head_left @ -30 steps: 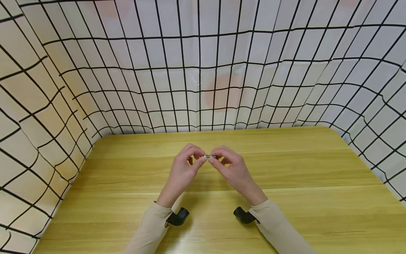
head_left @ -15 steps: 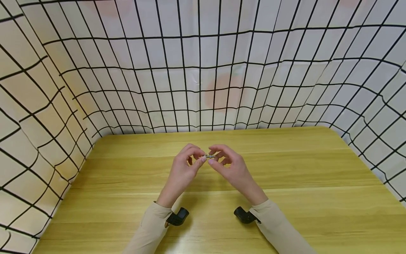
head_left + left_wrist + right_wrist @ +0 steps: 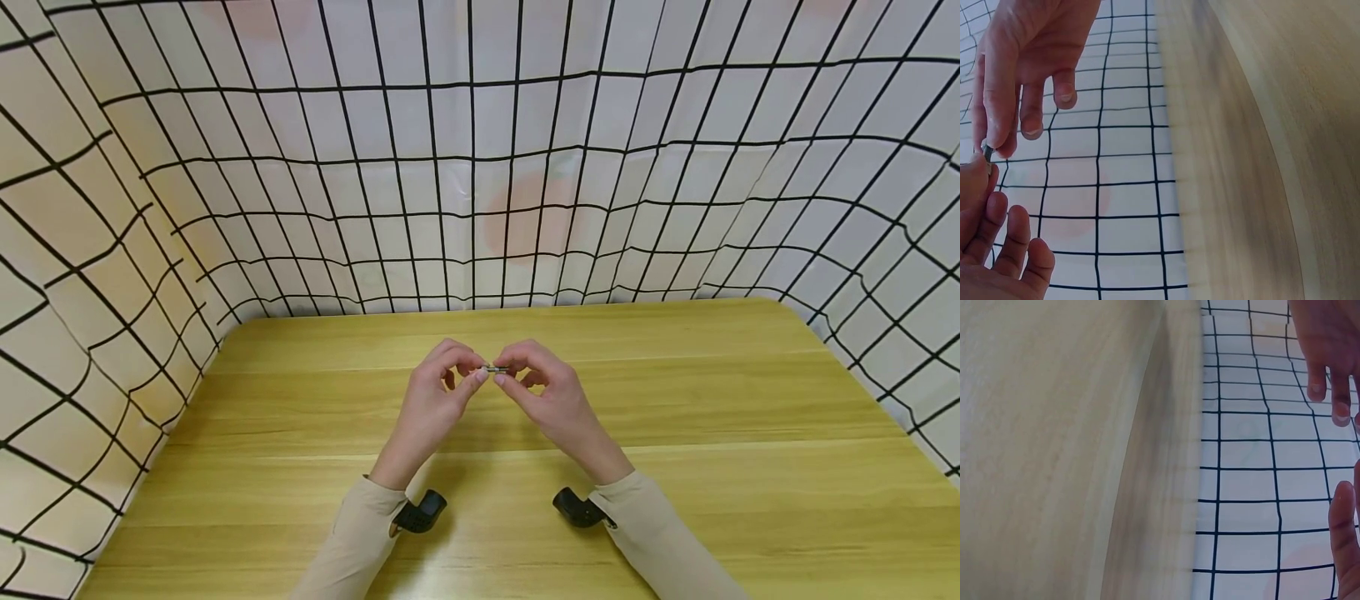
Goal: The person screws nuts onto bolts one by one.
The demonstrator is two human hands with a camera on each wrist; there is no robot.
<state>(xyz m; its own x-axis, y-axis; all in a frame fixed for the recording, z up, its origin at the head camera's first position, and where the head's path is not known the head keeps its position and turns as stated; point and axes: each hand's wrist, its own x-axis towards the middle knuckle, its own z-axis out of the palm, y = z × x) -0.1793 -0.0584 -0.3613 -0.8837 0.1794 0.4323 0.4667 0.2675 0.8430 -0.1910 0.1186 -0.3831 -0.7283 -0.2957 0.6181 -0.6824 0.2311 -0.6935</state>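
Grip: I see left hand (image 3: 437, 388) and right hand (image 3: 550, 392) both pinching the small metal piece (image 3: 496, 369).
Piece axis: nine to three o'clock, between the fingertips.
Nearer hand: neither, by my view; left at nine, right at three.
Desk (image 3: 697, 408): beneath both.

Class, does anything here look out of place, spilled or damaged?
Nothing stands out. The left hand and right hand pinch a tiny metal piece above the table; no spill shows. The checked backdrop merely ripples. The metal piece is too small to check for damage.
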